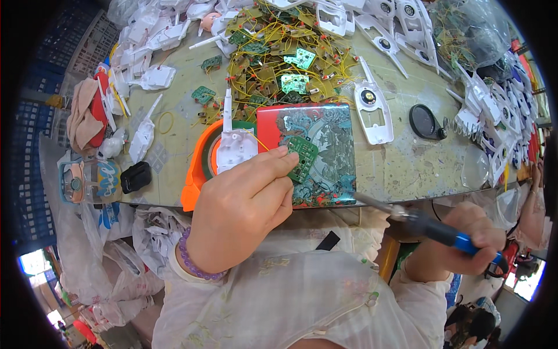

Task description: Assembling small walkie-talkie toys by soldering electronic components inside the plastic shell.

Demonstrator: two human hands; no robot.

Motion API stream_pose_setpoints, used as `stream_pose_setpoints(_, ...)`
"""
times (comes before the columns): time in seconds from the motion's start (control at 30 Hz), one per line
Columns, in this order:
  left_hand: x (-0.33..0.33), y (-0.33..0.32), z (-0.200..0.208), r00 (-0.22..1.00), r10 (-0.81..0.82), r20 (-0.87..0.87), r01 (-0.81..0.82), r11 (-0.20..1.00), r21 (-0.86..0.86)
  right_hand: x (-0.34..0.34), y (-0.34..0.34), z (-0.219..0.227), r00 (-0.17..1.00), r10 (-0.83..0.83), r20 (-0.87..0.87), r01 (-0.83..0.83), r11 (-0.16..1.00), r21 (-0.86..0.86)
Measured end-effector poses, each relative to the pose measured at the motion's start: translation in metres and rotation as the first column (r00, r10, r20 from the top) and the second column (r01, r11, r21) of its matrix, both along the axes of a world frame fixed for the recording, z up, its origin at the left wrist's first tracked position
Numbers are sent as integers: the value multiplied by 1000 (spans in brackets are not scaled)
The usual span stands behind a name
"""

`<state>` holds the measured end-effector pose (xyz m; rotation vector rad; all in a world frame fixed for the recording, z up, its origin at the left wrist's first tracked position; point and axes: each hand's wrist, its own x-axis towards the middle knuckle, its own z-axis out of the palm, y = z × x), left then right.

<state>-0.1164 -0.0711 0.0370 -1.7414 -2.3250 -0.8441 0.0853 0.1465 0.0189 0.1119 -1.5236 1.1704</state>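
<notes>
Pinched in my left hand [241,203] is a green circuit board [303,158], held over a red box with a dark patterned lid [331,145]. Just left of that box, a white plastic housing [237,150] with a long stem rests on an orange tape-like ring [200,166]. A yellow wire runs from the housing toward my fingers. My right hand [474,235] grips a soldering iron [433,228] by its blue and black handle. Its metal tip points left toward the box's lower right corner, apart from the board, and looks slightly blurred.
A heap of circuit boards with yellow wires [273,64] covers the far middle. White housings [157,35] pile up at far left, with more housings [505,116] on the right. A white frame [374,113], a round black dish [426,122] and a metal coil [465,128] lie right of the box.
</notes>
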Motion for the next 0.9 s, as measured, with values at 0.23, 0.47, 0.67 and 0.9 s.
stream_pose_setpoints(0.23,-1,-2,0,1000,4,-5,-4,1000,-29,-42,-21,-9,989,142,-50,-132,977,166)
stream_pose_setpoints(0.47,-2,-4,1,1000,-10,19,10,999,-49,-43,-32,-12,996,88,-23,-80,965,251)
stream_pose_setpoints(0.67,-1,-4,1,1000,-9,23,10,999,-52,-41,-34,-15,993,108,-55,-92,968,232)
stream_pose_setpoints(0.9,-1,-4,0,1000,-11,18,12,999,-47,-39,-34,-16,993,114,-21,-106,966,236)
